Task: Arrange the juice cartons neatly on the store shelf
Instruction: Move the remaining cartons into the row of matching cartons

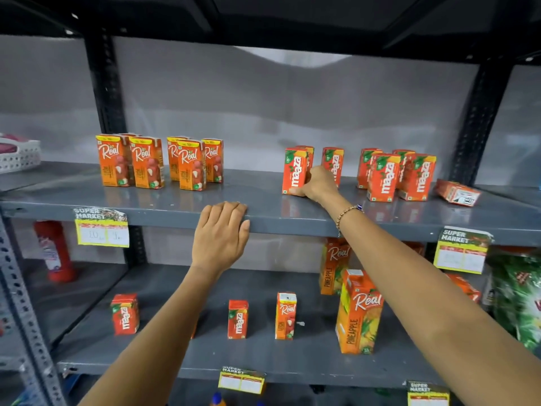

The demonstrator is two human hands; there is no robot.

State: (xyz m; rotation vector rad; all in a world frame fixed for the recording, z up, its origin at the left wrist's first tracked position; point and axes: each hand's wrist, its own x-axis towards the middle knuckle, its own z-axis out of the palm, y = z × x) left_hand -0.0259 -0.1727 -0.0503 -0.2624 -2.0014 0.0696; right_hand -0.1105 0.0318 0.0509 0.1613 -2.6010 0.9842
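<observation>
On the upper grey shelf point(181, 206) several orange Real litchi cartons point(147, 162) stand at the left. Several red Maaza cartons point(389, 177) stand at the right, and one Maaza carton point(456, 192) lies flat at the far right. My right hand point(317, 183) grips the right side of an upright Maaza carton point(294, 171) at mid shelf, thumb at its base. My left hand point(222, 230) rests palm down on the shelf's front edge, holding no carton.
The lower shelf point(205, 358) carries scattered Maaza cartons point(125, 314), a small Real carton point(285, 315) and tall Real pineapple cartons point(358, 312). A white basket point(19, 155) sits upper left, a red bottle point(57, 250) lower left, green packets point(518, 297) at right. Price tags hang from shelf edges.
</observation>
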